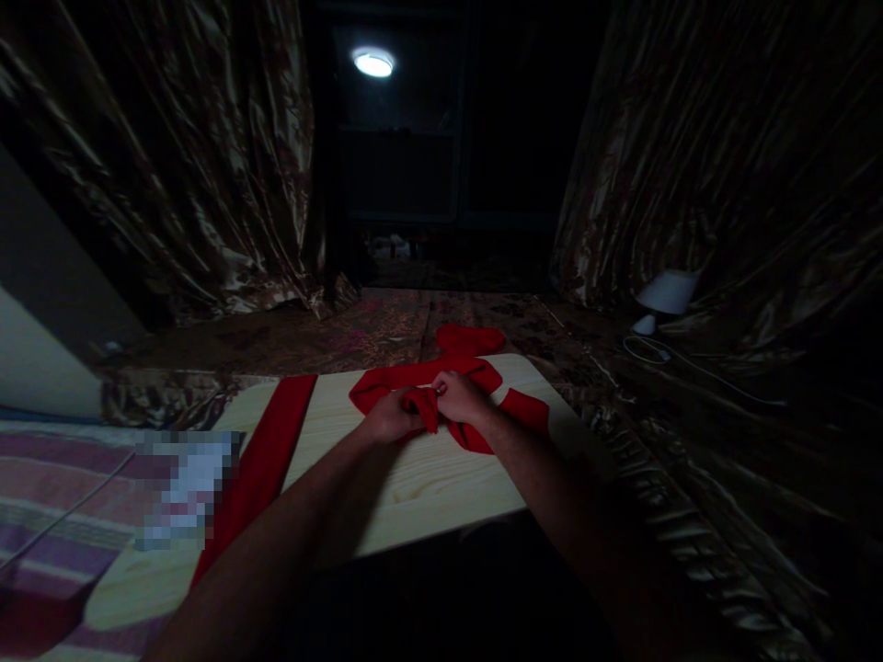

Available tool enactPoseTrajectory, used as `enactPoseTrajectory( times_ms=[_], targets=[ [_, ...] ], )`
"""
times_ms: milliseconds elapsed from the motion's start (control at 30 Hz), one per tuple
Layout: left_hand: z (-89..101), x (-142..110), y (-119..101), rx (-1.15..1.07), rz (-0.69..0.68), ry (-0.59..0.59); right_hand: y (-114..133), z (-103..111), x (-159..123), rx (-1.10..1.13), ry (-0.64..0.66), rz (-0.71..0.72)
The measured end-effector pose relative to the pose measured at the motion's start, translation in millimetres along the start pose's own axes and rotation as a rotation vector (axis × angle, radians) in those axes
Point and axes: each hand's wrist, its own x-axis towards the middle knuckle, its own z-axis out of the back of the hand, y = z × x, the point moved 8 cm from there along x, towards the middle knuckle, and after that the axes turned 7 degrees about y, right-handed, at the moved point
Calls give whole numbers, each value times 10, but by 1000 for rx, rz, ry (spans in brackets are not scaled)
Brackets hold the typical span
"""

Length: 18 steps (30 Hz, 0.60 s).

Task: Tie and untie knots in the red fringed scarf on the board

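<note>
Over the middle of a pale wood-grain table, both my hands are closed on a red cloth strip. A bunched fold of it sticks out between them. My left hand grips the fold from the left. Close beside it, my right hand pinches the cloth with thumb and fingers. The rest of the strip curves in a loose loop behind and to the right of my hands. A separate-looking red cloth band lies across the table's left side; whether it joins the strip cannot be seen.
A bed with a striped cover is at the left. Behind the table is a ledge with patterned cloth, on which a bundle of red cloth lies. A small white lamp with a cord stands at the right. Long curtains hang behind.
</note>
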Motion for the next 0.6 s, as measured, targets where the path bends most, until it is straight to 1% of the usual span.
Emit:
enactPoseTrajectory(
  times_ms=[100, 200, 233, 300, 367, 433, 467, 533, 600],
  targets=[
    [-66, -55, -93, 188, -29, -22, -32, -52, 31, 123, 106, -35],
    [-98, -85, -140, 297, 0, -102, -31, -24, 16, 207, 122, -78],
    [-95, -90, -159, 302, 6, -139, -17, -7, 4, 238, 114, -79],
    [-99, -81, -199, 258, -6, -180, 51, 4, -27, 339, 123, -23],
    [-108, -47, -215, 195, -18, -182, 115, -7, -75, 473, 149, 60],
    [-112, 10, -156, 145, 28, -160, 78, 7, -146, 544, 116, 76],
    [-103, 40, -101, 120, 69, -158, 16, 22, -194, 530, 72, 50],
    [-62, 94, 43, 38, 162, -187, -122, 30, -322, 403, 13, -21],
    [-20, 135, 198, -76, 244, -237, -201, -27, -476, 162, 54, -59]
  ],
)
